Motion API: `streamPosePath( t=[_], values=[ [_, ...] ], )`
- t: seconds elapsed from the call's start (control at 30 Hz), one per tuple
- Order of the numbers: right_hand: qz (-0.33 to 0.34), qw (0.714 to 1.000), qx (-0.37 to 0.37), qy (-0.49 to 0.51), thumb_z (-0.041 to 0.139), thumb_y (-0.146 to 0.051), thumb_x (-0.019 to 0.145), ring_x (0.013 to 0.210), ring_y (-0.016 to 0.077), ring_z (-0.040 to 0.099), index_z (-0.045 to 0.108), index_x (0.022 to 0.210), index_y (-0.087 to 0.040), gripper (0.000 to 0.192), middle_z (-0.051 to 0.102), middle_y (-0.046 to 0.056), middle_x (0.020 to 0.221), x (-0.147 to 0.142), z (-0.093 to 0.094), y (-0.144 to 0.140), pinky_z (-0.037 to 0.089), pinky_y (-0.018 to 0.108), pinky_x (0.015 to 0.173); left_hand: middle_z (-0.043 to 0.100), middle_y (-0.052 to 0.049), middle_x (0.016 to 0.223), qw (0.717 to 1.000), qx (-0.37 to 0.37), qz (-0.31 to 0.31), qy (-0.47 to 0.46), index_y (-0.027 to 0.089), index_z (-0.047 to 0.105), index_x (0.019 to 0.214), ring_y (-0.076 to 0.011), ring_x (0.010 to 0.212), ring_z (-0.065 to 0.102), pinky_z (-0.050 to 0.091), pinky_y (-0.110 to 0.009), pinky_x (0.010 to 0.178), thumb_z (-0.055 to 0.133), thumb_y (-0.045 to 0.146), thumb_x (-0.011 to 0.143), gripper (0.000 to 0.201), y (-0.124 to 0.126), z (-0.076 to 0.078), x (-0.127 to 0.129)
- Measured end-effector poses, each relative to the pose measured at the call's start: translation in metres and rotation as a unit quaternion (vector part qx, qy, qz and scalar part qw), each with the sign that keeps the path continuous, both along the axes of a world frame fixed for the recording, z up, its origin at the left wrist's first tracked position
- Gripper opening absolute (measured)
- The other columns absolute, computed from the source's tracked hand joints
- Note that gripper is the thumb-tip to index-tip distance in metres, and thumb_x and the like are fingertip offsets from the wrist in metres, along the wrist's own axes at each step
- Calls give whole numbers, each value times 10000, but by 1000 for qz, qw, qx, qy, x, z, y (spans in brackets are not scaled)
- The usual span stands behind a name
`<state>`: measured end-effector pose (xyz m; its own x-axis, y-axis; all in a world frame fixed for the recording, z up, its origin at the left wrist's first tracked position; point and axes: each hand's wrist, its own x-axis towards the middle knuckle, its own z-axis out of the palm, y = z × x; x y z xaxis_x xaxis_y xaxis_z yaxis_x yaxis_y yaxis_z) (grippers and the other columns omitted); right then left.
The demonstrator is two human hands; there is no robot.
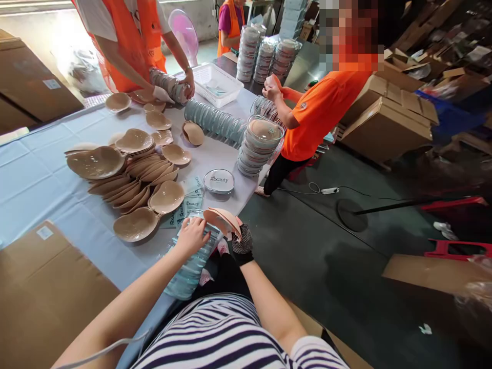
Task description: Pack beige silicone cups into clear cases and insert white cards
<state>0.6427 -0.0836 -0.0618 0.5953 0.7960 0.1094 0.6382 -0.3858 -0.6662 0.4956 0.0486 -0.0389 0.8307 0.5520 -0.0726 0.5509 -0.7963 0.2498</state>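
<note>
My left hand [191, 237] rests on top of a stack of clear round plastic cases [192, 266] that leans against the table edge and my lap. My right hand [241, 245], in a dark mesh glove, holds folded beige silicone cups [223, 220] just above that stack. On the blue-covered table [34, 179] to the left lie many loose beige cups [134, 171] in overlapping piles. A round lid printed "beauty" [219, 181] and small printed leaflets [190, 200] lie beside them.
A person in an orange shirt [319, 113] and a person in an orange vest [130, 41] handle stacks of cases [259, 146] across the table. A white basket [215, 82], cardboard boxes [384, 123], a flat carton [42, 297] and a floor fan base [349, 215] surround us.
</note>
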Motion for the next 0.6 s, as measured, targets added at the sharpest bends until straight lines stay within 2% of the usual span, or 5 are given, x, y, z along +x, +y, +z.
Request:
streamPosePath(
  t=[0.13, 0.27, 0.37, 0.47, 0.6],
  values=[
    [-78, 996, 37, 26, 484, -349, 880, 1079, 270, 652, 533, 1323, -245, 458, 671, 90, 1196, -2, -8, -5, 549, 445, 935, 642, -160, 976, 1000, -10, -12, 2, 176, 638, 967, -338, 1000, 569, 318, -489, 969, 532, 411, 860, 279, 6, 2, 1],
    [-93, 995, 47, 8, 470, -338, 886, 1111, 250, 632, 557, 1287, -190, 436, 658, 115, 1215, -1, -14, -9, 523, 412, 980, 670, -151, 935, 995, -64, -76, 24, 185, 655, 904, -326, 946, 604, 371, -443, 878, 585, 467, 834, 300, 19, 2, 4],
    [-88, 995, 45, -22, 475, -359, 889, 1118, 253, 619, 550, 1296, -156, 461, 644, 137, 1225, -3, -16, -9, 520, 395, 975, 696, -122, 895, 988, -108, -104, 30, 193, 661, 835, -293, 913, 628, 379, -407, 837, 565, 509, 855, 330, 29, -2, 5],
    [-71, 995, 43, -57, 474, -356, 890, 1049, 247, 632, 543, 1322, -172, 475, 650, 129, 1173, -7, -16, -9, 536, 365, 916, 715, -102, 898, 987, -134, -84, 0, 195, 669, 826, -260, 915, 634, 375, -389, 832, 439, 442, 940, 357, 33, -7, 3],
    [13, 994, 30, -107, 493, -261, 849, 895, 221, 630, 526, 1375, -207, 530, 659, 94, 1014, -12, -17, -23, 534, 311, 785, 717, -83, 854, 991, -117, -59, -36, 201, 687, 810, -249, 886, 632, 363, -428, 902, 430, 291, 924, 295, 29, -14, -1]
  ],
)
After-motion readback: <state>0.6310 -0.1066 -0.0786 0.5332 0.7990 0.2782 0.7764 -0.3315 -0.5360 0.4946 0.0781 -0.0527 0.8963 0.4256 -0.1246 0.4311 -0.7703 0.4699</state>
